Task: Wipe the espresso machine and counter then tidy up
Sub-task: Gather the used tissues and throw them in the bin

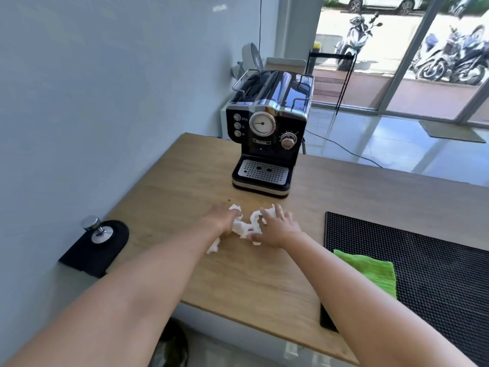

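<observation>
Both arms reached straight out. The left hand point(225, 221) bent its fingers round the white paper point(246, 227). The right hand point(276, 229) pressed it, fingers spread, on the table point(344, 197) by the coffee machine point(267, 133).

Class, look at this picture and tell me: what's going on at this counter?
A person is working a crumpled white paper towel on the wooden counter, just in front of the black espresso machine. The left hand seems to grip it; the right hand presses on it with fingers spread. A green cloth lies on the black mat to the right, untouched.
</observation>
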{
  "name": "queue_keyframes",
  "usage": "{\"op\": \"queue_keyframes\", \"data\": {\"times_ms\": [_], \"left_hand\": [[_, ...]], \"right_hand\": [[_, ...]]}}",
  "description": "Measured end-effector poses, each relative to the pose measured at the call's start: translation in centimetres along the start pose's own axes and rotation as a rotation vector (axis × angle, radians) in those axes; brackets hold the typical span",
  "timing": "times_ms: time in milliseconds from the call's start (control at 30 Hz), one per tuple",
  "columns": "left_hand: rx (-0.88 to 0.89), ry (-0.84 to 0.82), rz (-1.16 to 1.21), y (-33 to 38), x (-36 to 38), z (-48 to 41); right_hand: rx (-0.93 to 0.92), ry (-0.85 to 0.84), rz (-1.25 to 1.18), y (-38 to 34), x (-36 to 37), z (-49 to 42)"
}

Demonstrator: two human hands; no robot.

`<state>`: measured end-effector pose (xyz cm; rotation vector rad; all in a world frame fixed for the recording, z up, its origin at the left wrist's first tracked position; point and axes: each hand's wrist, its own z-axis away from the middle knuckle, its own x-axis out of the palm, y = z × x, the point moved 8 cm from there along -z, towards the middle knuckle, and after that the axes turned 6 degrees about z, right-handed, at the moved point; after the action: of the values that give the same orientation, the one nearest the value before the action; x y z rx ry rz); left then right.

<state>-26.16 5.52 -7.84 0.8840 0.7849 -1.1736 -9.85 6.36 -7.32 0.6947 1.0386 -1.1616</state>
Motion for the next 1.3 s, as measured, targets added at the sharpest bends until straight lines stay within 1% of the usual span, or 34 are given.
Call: {"op": "queue_keyframes", "data": {"times_ms": [100,200,400,500,600,733,900,1000,1133,1200,1300], "left_hand": [[0.038,0.115,0.082,-0.8,-0.1,0.6],[0.038,0.188,0.188,-2.0,-0.1,2.0],[-0.025,0.23,0.541,-5.4,0.3,5.8],[-0.085,0.259,0.761,-8.2,0.6,8.5],[-0.131,0.299,0.851,-11.4,1.2,11.3],[-0.201,0.359,0.843,-15.7,2.0,14.6],[-0.308,0.434,0.85,-20.6,3.2,19.8],[-0.365,0.461,0.867,-23.3,5.2,22.6],[-0.482,0.483,0.945,-27.0,9.3,26.4],[-0.552,0.482,0.983,-29.0,12.1,27.9],[-0.661,0.456,1.043,-31.7,17.5,28.8]], "right_hand": [[0.014,0.072,-0.034,-0.8,0.4,-0.2],[0.021,0.142,-0.149,-1.3,0.5,0.1],[0.073,0.191,-0.357,-2.0,1.3,1.1],[0.082,0.206,-0.484,-4.2,1.6,2.0],[0.036,0.198,-0.56,-8.1,2.4,3.1],[-0.035,0.131,-0.635,-13.6,3.6,4.4],[-0.115,0.065,-0.626,-20.2,4.8,6.5],[-0.203,0.029,-0.64,-24.4,6.5,8.2],[-0.37,-0.019,-0.56,-30.1,9.9,11.2],[-0.404,-0.093,-0.545,-32.2,12.8,11.9],[-0.342,-0.261,-0.588,-33.6,18.7,11.0]]}}
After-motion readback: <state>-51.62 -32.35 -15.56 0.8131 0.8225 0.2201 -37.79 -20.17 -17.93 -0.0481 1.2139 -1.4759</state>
